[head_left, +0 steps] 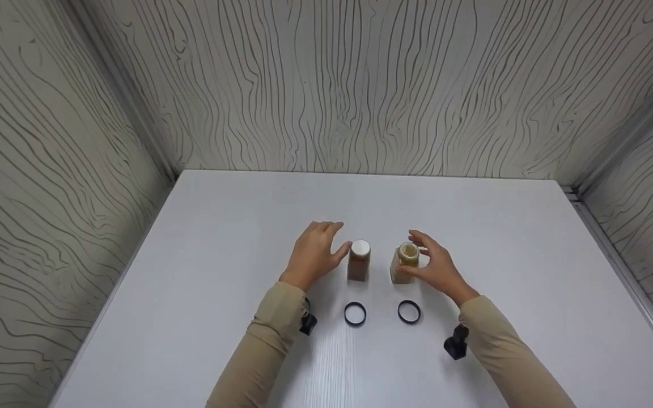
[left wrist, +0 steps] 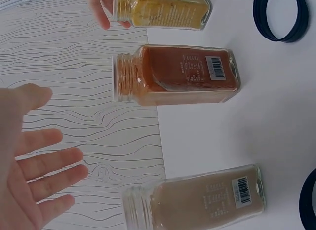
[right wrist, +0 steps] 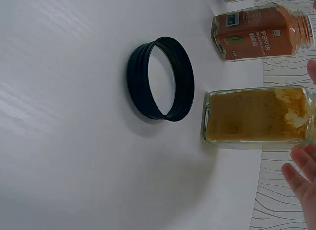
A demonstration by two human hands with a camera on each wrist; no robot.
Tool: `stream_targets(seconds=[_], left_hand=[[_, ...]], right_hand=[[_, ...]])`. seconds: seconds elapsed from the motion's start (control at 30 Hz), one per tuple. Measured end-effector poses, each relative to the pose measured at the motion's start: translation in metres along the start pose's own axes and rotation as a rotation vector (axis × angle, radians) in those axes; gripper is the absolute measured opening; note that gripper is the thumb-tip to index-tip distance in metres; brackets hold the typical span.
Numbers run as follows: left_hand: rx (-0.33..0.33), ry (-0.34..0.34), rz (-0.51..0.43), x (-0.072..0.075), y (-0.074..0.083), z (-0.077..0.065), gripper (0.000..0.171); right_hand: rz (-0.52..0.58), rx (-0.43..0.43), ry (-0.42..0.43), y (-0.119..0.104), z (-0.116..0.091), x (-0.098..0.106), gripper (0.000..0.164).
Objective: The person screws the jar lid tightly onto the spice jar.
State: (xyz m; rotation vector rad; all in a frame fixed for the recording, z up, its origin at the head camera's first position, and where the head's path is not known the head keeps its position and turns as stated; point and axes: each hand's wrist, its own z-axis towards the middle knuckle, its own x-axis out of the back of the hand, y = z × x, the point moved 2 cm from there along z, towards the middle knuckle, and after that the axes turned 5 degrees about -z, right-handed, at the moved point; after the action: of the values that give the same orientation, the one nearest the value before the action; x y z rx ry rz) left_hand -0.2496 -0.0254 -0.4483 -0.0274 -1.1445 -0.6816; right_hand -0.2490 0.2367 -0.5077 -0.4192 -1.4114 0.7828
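Pepper jar (head_left: 359, 269): upright on the tabletop (head_left: 236, 226), holding red-brown powder; landmark for the rest.
Yellow jar (right wrist: 252, 116): upright, just right of the pepper jar.
Beige jar (left wrist: 202, 200): upright, left of the pepper jar.
Right hand (head_left: 437, 269): right of the pepper jar, thumb and fingers parted around the yellow jar's neck, thumb clear of the glass; finger contact cannot be told.
Left hand (head_left: 316, 254): left of the pepper jar, raised, fingers spread, holding nothing.
Dark rings (right wrist: 185, 77): on the near side of the pepper jar, apart from it.
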Motion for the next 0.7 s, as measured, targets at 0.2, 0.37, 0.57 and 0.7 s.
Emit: stream_targets(seconds=[0.2,0.37,0.57,0.7], left_hand=[[-0.014,0.006,-0.037,-0.001,0.003,-0.007,0.040],[-0.029,0.038,-0.057,-0.002,0.007,-0.013,0.039],[-0.041,0.044,-0.063,-0.004,0.012,-0.020,0.034],[-0.046,0.032,-0.065,-0.005,0.015,-0.023,0.032]], right_hand=[[0.044,-0.048,-0.009,0.008,-0.002,-0.003,0.082],[0.081,-0.089,-0.026,0.015,-0.004,-0.006,0.084],[0.145,-0.137,-0.051,0.023,-0.005,-0.010,0.080],[0.199,-0.154,-0.076,0.030,-0.005,-0.013,0.078]])
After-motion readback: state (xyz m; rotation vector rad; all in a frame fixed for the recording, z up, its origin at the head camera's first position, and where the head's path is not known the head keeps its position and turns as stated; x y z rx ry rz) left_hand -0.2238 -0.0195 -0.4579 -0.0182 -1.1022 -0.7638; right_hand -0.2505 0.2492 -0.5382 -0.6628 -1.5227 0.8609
